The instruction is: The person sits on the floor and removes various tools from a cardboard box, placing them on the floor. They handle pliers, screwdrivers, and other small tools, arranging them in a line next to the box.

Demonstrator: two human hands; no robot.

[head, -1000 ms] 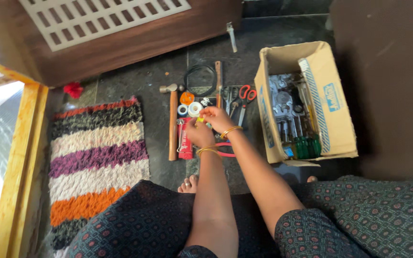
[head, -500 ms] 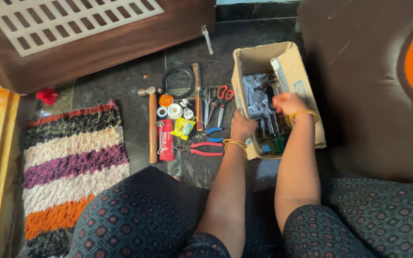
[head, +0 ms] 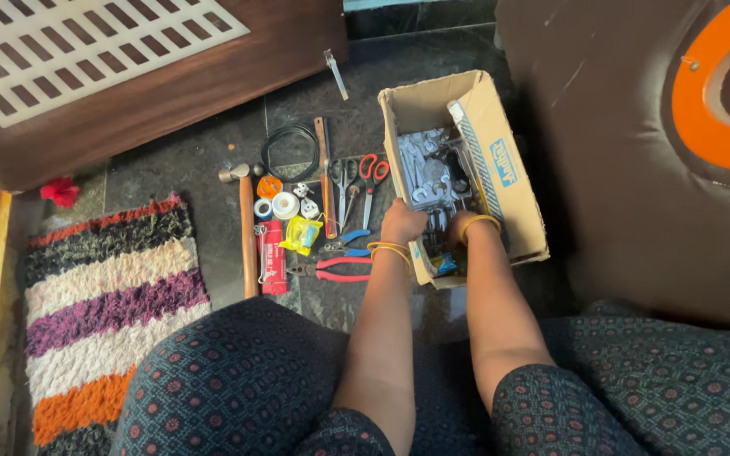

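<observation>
**Both hands at the tool box**

While I sit on the floor (head: pixel 213 160) with my knees apart, the head camera looks straight down at me, and the cardboard box (head: pixel 513 203) lies just ahead of my right knee, near enough that I reach it without leaning. My left hand (head: pixel 402 223) rests on the box's near left wall, fingers (head: pixel 407 215) curled over the edge, which steadies the light carton. My right hand (head: pixel 460 226) is sunk inside the box among the spanners (head: pixel 424 169); its fingers are hidden by the wall and wrist, so I cannot tell whether they hold anything. Left of the box, tools lie in a tidy row on the dark floor, apart from one another so each shows: a hammer (head: pixel 247 228), a red case (head: pixel 274 257), a yellow packet (head: pixel 301 234), red-handled pliers (head: pixel 331 270), scissors (head: pixel 368 177) and a black cable coil (head: pixel 291 154). A striped rug (head: pixel 111 287) lies at the far left.
</observation>
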